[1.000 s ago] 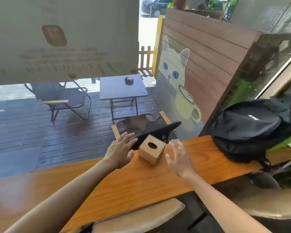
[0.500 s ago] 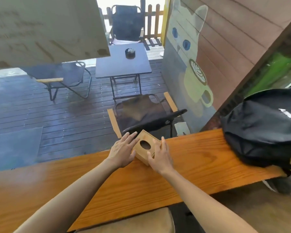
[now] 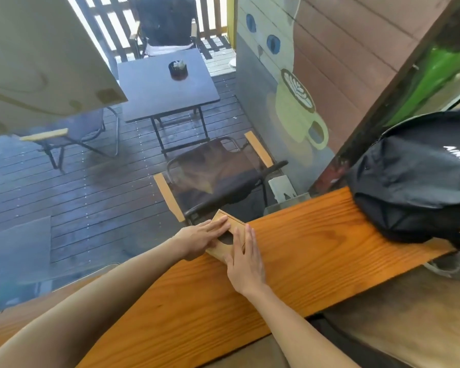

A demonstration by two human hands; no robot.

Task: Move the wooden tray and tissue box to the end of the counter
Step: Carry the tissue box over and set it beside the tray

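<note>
Both forearms reach forward over the one wooden counter (image 3: 316,264). The right hand (image 3: 246,261) lies flat, fingers straight and together, pressed to the right side of the single tissue box (image 3: 227,239). The left hand (image 3: 199,237) lies flat on its left top, fingers extended. The box sits clamped between them at the counter's far edge. Further right rests one black backpack (image 3: 414,179).

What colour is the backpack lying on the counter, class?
Black, with small white lettering on it. The head view shows the backpack on the counter.
</note>
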